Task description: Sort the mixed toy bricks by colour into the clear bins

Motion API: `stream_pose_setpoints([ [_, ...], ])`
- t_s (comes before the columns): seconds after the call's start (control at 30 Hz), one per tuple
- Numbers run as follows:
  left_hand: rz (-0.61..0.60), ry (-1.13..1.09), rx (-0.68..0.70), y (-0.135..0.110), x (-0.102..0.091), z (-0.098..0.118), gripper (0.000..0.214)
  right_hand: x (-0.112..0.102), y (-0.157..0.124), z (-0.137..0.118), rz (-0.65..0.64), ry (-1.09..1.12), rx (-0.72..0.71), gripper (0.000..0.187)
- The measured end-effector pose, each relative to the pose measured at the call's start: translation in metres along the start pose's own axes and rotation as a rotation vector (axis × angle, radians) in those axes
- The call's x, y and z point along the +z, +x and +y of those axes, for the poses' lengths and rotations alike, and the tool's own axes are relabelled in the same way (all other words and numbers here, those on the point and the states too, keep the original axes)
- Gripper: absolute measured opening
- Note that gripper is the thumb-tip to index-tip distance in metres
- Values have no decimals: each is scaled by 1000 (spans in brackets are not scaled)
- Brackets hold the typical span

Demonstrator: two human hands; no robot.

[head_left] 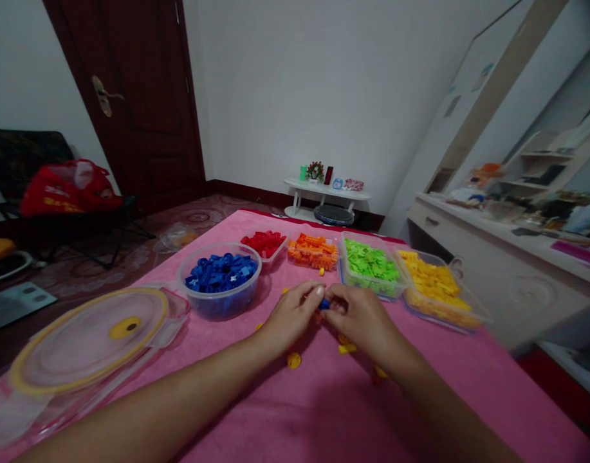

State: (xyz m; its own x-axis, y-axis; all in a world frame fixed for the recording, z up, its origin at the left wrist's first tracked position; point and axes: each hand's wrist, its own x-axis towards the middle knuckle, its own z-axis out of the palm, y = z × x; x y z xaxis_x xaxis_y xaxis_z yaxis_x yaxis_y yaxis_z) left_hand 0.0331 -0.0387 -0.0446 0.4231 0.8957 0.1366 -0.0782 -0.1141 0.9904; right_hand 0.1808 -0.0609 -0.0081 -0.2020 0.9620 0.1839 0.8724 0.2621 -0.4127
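Over the middle of the pink cloth, my left hand and my right hand meet with fingers bent. A small blue toy block shows between the fingertips of both hands, and a reddish-orange bit sits just under it, partly hidden. Both hands appear closed on the blue block. Loose yellow pieces lie around them: a round yellow piece below my left hand and a yellow block under my right hand. Another small yellow piece lies beyond the fingers.
Beyond my hands stand a round tub of blue blocks, then boxes of red blocks, orange blocks, green blocks and yellow blocks. Clear lids with yellow seals lie at left. A drawer cabinet stands right.
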Motion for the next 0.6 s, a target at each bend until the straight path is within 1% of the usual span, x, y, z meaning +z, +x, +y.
stream_pose_setpoints([
  [0.07, -102, -413, -307, 0, 3, 4, 42, 1, -1, -7, 47, 95, -55, 13],
  [0.1, -139, -579, -440, 1, 2, 7, 42, 1, -2, -9, 71, 130, -81, 15],
  [0.13, -153, -698, -531, 1, 1, 11, 39, 2, -3, -11, 102, 162, -103, 17],
  [0.17, -147, -762, -579, 2, -2, 15, 34, 2, -3, -11, 148, 194, -117, 18],
  [0.2, -129, -779, -590, 3, -6, 21, 28, 1, -3, -10, 199, 227, -120, 18],
  [0.3, -56, -659, -512, 6, -27, 47, 18, -3, 0, -3, 321, 293, -92, 15],
  [0.33, -29, -605, -448, 7, -36, 57, 18, -3, 2, 1, 332, 297, -82, 14],
  [0.4, 62, -437, -265, 10, -57, 74, 18, -1, 6, 9, 317, 285, -72, 13],
  [0.47, 170, -180, -66, 14, -79, 84, 23, 6, 9, 17, 276, 256, -69, 14],
  [0.5, 224, -18, 9, 15, -90, 86, 26, 10, 11, 21, 250, 239, -68, 15],
  [0.53, 267, 164, 63, 16, -100, 88, 30, 15, 12, 25, 221, 219, -67, 16],
  [0.6, 300, 568, 102, 18, -117, 88, 34, 24, 14, 31, 138, 156, -74, 21],
])
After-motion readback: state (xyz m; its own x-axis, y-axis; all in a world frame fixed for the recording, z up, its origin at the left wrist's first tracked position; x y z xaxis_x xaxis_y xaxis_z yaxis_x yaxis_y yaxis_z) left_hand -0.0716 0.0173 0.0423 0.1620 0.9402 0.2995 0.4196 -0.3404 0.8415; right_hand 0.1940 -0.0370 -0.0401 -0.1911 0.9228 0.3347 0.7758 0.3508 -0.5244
